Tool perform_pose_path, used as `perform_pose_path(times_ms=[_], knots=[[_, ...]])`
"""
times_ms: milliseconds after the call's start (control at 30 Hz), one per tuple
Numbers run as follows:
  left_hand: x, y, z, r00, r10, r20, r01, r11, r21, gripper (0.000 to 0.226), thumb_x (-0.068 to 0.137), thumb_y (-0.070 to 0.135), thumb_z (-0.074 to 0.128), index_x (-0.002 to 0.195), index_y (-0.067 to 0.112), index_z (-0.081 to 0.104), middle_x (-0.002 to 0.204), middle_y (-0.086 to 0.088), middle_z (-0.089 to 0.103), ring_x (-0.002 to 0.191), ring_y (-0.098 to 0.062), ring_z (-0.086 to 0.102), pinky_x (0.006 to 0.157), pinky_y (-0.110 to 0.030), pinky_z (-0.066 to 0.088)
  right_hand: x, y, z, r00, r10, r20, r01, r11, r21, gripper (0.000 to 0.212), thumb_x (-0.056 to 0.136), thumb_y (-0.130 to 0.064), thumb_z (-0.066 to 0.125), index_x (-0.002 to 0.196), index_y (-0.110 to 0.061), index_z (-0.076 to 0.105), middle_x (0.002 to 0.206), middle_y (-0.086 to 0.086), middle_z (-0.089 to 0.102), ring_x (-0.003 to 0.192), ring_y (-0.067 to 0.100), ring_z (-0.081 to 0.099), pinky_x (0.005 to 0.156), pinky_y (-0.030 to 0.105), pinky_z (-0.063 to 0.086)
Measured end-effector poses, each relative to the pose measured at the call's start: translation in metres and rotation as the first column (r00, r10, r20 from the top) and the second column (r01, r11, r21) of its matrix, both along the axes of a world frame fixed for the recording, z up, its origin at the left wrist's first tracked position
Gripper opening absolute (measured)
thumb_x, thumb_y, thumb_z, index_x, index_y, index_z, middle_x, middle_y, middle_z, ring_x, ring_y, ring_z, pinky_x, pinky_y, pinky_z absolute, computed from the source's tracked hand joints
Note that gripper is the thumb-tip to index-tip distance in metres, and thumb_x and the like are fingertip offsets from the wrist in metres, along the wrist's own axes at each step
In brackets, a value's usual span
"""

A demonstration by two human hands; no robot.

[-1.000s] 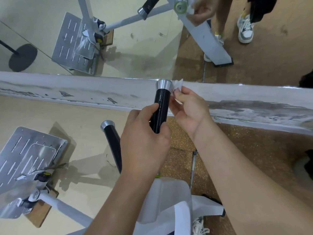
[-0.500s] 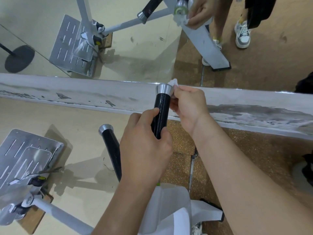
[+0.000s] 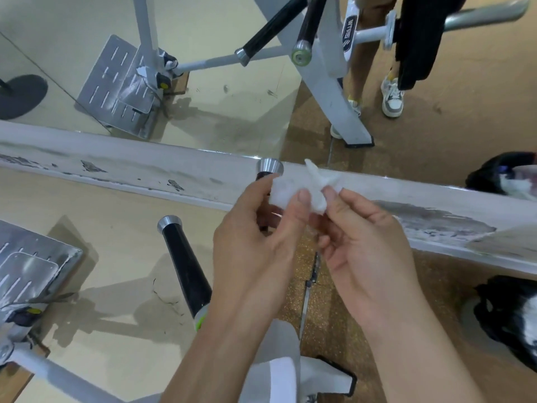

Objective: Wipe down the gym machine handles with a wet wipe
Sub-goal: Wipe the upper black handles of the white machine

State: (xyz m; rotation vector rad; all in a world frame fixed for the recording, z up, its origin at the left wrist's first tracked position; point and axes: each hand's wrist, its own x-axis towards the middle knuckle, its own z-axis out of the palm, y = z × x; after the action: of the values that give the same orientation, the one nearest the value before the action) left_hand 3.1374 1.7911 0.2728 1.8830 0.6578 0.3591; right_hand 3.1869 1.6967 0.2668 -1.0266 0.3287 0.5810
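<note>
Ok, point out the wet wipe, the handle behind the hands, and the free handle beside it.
wet wipe [image 3: 286,191], head view, on its flat white part.
handle behind the hands [image 3: 269,166], head view, on its silver end cap.
free handle [image 3: 186,266], head view, on the middle of its black grip.

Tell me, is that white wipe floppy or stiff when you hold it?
Probably floppy: the wet wipe is crumpled into folds between the left hand and right hand, holding no flat shape. Likely very light, since fingertip pinches carry it. It may cling if damp, though wetness doesn't show.
</note>
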Motion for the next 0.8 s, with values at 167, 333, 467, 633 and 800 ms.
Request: perform_pose_path(times_ms=[167, 333, 467, 633, 800], knots=[[-0.024, -0.029, 0.019, 0.986, 0.161, 0.048, -0.099, 0.787, -0.608, 0.018, 0.069, 0.03, 0.072, 0.072, 0.013, 0.075, 0.061, -0.008, 0.061, 0.058, -0.012, 0.056, 0.057, -0.023, 0.051, -0.03, -0.03, 0.013, 0.992, -0.045, -0.118, 0.067, 0.98, 0.189, 0.016, 0.068, -0.012, 0.068, 0.082, -0.008, 0.074, 0.07, 0.005, 0.059, 0.051, 0.006, 0.048, 0.038, 0.012, 0.036], [-0.064, -0.058, 0.032, 0.968, 0.244, 0.056, -0.078, 0.505, -0.859, 0.017, 0.078, 0.025, 0.061, 0.07, 0.017, 0.074, 0.071, -0.007, 0.071, 0.062, -0.015, 0.066, 0.056, -0.02, 0.053, -0.06, -0.056, 0.031, 0.989, -0.008, -0.15, 0.044, 0.969, 0.244, 0.02, 0.074, -0.018, 0.065, 0.091, -0.008, 0.07, 0.077, 0.007, 0.064, 0.059, 0.009, 0.053, 0.044, 0.016, 0.043], [-0.096, -0.074, 0.047, 0.944, 0.326, 0.048, -0.107, 0.44, -0.891, 0.011, 0.074, 0.024, 0.065, 0.079, 0.014, 0.064, 0.062, -0.001, 0.055, 0.056, -0.011, 0.055, 0.054, -0.018, 0.05, -0.086, -0.079, 0.053, 0.996, 0.038, -0.075, -0.021, 0.976, 0.215, 0.013, 0.08, -0.02, 0.061, 0.086, -0.012, 0.068, 0.085, 0.007, 0.071, 0.067, 0.011, 0.062, 0.047, 0.018, 0.046], [-0.138, -0.094, 0.065, 0.949, 0.309, 0.054, -0.209, 0.751, -0.627, 0.014, 0.083, 0.01, 0.065, 0.091, 0.018, 0.058, 0.059, -0.006, 0.058, 0.055, -0.018, 0.056, 0.056, -0.023, 0.049, -0.124, -0.094, 0.068, 0.998, 0.057, -0.007, -0.055, 0.99, 0.133, 0.015, 0.073, -0.017, 0.068, 0.084, -0.013, 0.059, 0.082, 0.016, 0.055, 0.059, 0.014, 0.046, 0.04, 0.018, 0.037], [-0.175, -0.082, 0.077, 0.979, 0.193, 0.061, -0.15, 0.896, -0.417, 0.014, 0.079, 0.017, 0.068, 0.09, 0.02, 0.075, 0.061, -0.006, 0.067, 0.051, -0.016, 0.06, 0.049, -0.019, 0.048, -0.155, -0.087, 0.064, 0.929, 0.331, 0.165, -0.311, 0.941, -0.133, 0.018, 0.082, -0.028, 0.066, 0.078, -0.011, 0.072, 0.069, 0.012, 0.063, 0.058, 0.02, 0.045, 0.048, 0.024, 0.037]])
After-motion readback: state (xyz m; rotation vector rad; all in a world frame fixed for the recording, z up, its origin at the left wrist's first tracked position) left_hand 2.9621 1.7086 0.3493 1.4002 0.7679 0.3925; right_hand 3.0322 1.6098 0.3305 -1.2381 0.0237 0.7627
